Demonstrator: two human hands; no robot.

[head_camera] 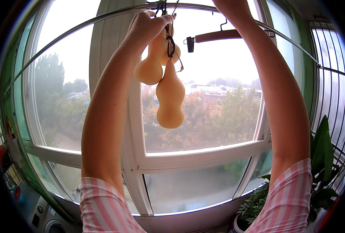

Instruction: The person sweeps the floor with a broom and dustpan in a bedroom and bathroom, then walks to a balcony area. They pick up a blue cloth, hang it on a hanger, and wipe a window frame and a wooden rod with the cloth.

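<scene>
Several pale bottle gourds (171, 99) hang in a bunch from black cords (169, 43) below a curved metal rod (73, 30). One gourd dangles lowest by its stem. Another gourd (149, 71) touches it on the left, and part of a third (175, 55) shows behind. Just under the rod, my left hand (149, 24) grips around the cords at the top of the bunch, its thumb across the front and its other fingers largely hidden. My right forearm (274, 78) rises past the rod to the top edge of the picture; the right hand is out of view.
A brown hanger (217, 35) with a black clip (190, 44) hangs from the rod, partly behind my right forearm. Behind stands a white-framed window (201, 154). Potted plants (254, 201) stand low at right. A washing machine (54, 227) is at lower left.
</scene>
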